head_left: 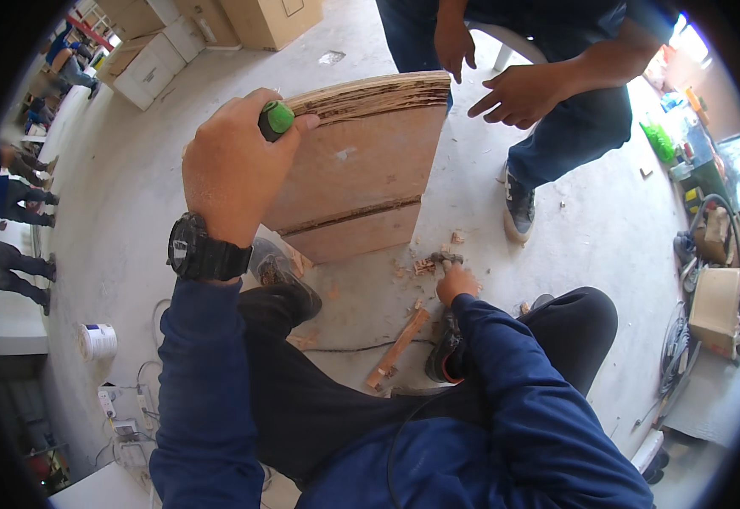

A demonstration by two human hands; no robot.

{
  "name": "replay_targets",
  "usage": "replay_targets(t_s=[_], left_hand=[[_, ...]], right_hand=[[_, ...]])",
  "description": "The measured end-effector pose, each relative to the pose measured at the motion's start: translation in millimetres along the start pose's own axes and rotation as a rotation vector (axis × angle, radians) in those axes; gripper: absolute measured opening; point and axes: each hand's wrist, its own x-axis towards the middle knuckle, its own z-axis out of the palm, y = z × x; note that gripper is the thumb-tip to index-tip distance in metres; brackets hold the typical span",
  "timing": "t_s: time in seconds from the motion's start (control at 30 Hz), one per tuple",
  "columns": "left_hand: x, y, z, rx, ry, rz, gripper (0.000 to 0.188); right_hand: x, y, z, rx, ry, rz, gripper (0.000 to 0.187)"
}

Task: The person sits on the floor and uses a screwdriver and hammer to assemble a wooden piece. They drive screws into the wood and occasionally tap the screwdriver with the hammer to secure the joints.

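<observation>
My left hand [238,161] is closed round a green-and-black tool handle [277,120], at the upper left corner of a wooden panel [357,170]. The blade or tip of this tool is hidden. The panel stands on edge on the floor, its layered top edge rough and splintered, with a dark groove across its lower face. Low down by my right shoe, my right hand [457,282] grips a hammer [446,257], its head just above or on the floor among wood chips; I cannot tell which.
A co-worker's hands [531,95] hang just beyond the panel's right corner. Between my feet lie a wood strip [398,348] and a dark cable [349,349]. Cardboard boxes [255,21] stand far left; a white bucket [97,342] is at left. Tools and clutter line the right side.
</observation>
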Motion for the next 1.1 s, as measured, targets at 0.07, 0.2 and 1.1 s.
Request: replay_targets(t_s=[0.07, 0.2, 1.1], left_hand=[[0.2, 4.4, -4.3, 0.003, -0.017, 0.004, 0.037], [-13.4, 11.3, -13.8, -0.006, -0.070, -0.033, 0.037], [-85.1, -85.0, 2.4, -0.910, -0.179, -0.841, 0.028]], right_hand=[[11.2, -20.4, -2.0, 0.107, 0.118, -0.112, 0.063], [45.3, -71.0, -18.0, 0.959, 0.123, -0.567, 0.053], [49.4, -69.0, -109.0, 1.117, -0.494, -0.221, 0.080]])
